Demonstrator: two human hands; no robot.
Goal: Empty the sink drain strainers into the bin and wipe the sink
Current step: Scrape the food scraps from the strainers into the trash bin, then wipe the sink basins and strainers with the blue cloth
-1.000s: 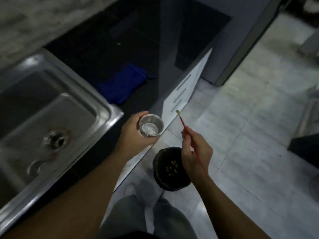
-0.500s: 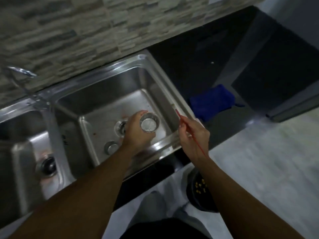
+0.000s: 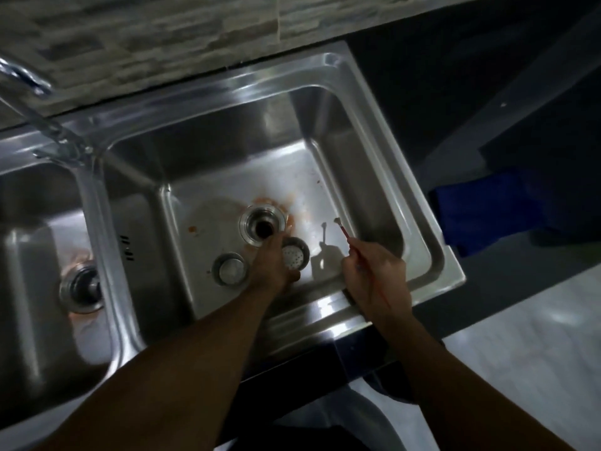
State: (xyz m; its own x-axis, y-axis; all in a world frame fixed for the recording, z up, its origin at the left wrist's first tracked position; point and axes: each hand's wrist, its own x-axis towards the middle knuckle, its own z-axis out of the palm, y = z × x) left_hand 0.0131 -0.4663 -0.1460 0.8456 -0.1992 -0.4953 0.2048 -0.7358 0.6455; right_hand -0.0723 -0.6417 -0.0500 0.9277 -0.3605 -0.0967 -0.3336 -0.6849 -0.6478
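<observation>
left hand (image 3: 271, 265) grips the steel strainer basket (image 3: 296, 257), probably light but slick, best rim-held; right hand (image 3: 374, 278) pinches a thin red stick (image 3: 344, 232).

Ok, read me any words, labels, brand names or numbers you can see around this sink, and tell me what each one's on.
None: no text can be read here.
The dark marks on the sink wall are overflow slots, not letters.
The strainer held by the left hand, the second strainer, the right hand's brush and the blue cloth show no print.
</observation>
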